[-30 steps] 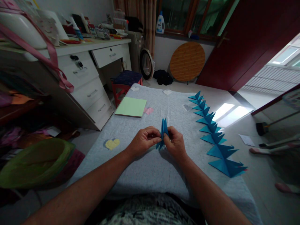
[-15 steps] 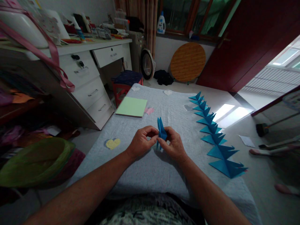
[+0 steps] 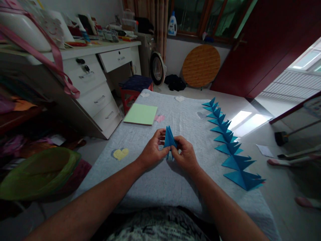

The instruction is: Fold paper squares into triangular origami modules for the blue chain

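Grip: blue folded paper point(image 3: 170, 139) is pinched between thumb and fingers by left hand point(image 3: 153, 149) and right hand point(image 3: 186, 154), thumbs nearly meeting.
Surface point(image 3: 192, 118): paper is held at its middle; contact cannot be told.
Row of blue folded pieces point(image 3: 235, 162): laid along right edge, untouched.
Blue folded paper: turned broad side to view since half a second ago; shaping is judged unfinished.
Paper tips point(image 3: 167, 130): pointed upward.

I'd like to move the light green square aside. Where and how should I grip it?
Probably by the near-left corner, coming from the left: the light green square lies flat and thin on the cloth-covered table, but that corner sits by the table's left edge, which may leave room beneath. The left hand is holding folded blue paper.
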`<state>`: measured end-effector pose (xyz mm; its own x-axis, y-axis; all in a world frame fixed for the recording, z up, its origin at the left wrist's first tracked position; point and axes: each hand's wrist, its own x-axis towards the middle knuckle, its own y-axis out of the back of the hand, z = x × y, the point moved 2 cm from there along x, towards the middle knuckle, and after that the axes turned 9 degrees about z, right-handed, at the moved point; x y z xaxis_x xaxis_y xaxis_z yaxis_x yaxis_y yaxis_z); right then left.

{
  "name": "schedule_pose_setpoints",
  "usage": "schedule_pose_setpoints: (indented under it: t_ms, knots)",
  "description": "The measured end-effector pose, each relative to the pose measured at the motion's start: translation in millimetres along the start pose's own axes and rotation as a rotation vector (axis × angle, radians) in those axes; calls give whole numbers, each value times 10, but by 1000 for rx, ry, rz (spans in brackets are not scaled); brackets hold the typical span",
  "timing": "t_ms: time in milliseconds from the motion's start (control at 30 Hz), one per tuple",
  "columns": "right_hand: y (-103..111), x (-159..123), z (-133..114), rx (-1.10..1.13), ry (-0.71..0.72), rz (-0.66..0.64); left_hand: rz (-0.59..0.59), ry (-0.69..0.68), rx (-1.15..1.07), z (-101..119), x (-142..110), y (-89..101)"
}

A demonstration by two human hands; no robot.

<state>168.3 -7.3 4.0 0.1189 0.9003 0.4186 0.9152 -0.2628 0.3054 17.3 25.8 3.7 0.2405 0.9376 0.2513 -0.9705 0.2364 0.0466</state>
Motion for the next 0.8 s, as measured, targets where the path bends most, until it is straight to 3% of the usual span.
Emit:
schedule_pose_setpoints:
  t_ms: [167, 333, 467, 667, 800]
  knots:
    - [-8, -2, 57, 123, -105, -9, -89, 114, -231, -12, 33, 1]
    - [-8, 7, 92, 312, -193, -29, -79, 214, -400, -23, 57, 30]
    - [-3, 13, 69, 368, -213, -39, -172, 251, -495, -34, 58, 8]
    - [3, 15, 46, 386, -234, -37, -178, 232, -425, -49, 58, 20]
    - [2, 20, 51, 403, -249, -5, -49, 26, -139, -11, 18, 39]
